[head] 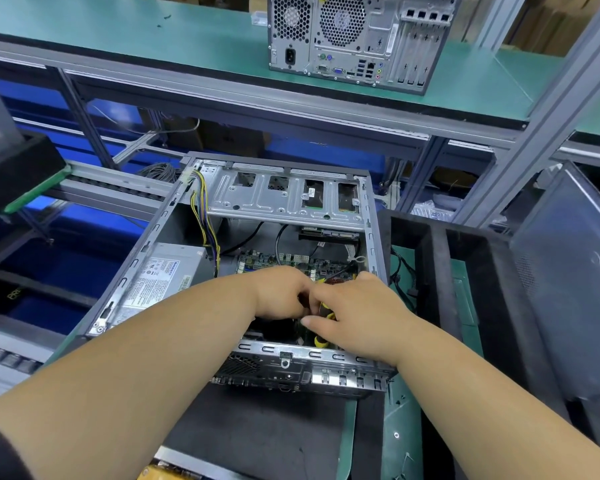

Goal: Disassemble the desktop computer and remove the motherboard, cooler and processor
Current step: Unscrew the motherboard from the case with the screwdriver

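Lying on its side: an opened desktop computer case point(243, 258), side panel off, on the green surface point(400, 431) in the head view.
Motherboard: the motherboard point(274, 261) sits on the floor of the case, partly hidden under both hands.
Left hand: the left hand point(284, 292) reaches into the case with fingers curled downward; what it grips cannot be told.
Right hand: the right hand point(357, 313) is wrapped around a yellow-and-black screwdriver point(323, 327), handle showing beneath the thumb, just beside the left hand.
Power supply: a grey power supply point(167, 275) occupies the left of the case, a bundle of coloured wires point(203, 216) rising from near it toward the drive cage point(284, 199).
Shelf: a second computer tower point(357, 39) stands upright on the upper green shelf point(153, 32), rear ports facing the camera.
Right side: black foam trays point(465, 282) stand beside the case.
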